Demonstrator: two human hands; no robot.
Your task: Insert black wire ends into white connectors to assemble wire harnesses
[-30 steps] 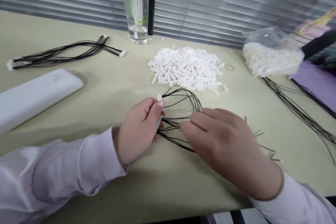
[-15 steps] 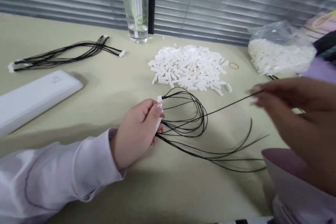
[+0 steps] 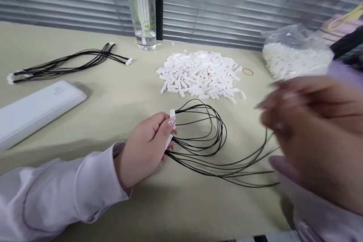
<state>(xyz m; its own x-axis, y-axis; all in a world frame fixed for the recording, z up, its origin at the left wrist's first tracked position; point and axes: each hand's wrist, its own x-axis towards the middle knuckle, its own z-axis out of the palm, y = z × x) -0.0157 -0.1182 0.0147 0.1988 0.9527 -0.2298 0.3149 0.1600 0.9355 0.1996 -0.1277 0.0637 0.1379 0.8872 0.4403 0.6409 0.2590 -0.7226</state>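
Observation:
My left hand (image 3: 150,143) is closed around white plastic connectors (image 3: 172,113), pinching them between thumb and fingers. Thin black wires (image 3: 218,121) loop out from the connectors to the right, and further wires (image 3: 215,174) trail below with their far ends spread towards my right hand. My right hand (image 3: 309,121) is raised over the right side of the table, blurred by motion. Its fingertips are drawn together in a pinch; whatever lies between them cannot be made out. Some wire ends pass behind this hand.
A heap of small white connector housings (image 3: 201,73) lies behind the wires. Finished-looking black wire bundles (image 3: 70,60) rest at the left, above a white power bank (image 3: 39,111). A water bottle (image 3: 144,19) stands by the blinds. A bag of white pieces (image 3: 295,58) and a rubber band (image 3: 247,71) are at the right.
The single wire stretched taut to my right hand no longer shows there. My right hand has moved slightly left, its fingers more curled. My left hand keeps its hold on the connectors.

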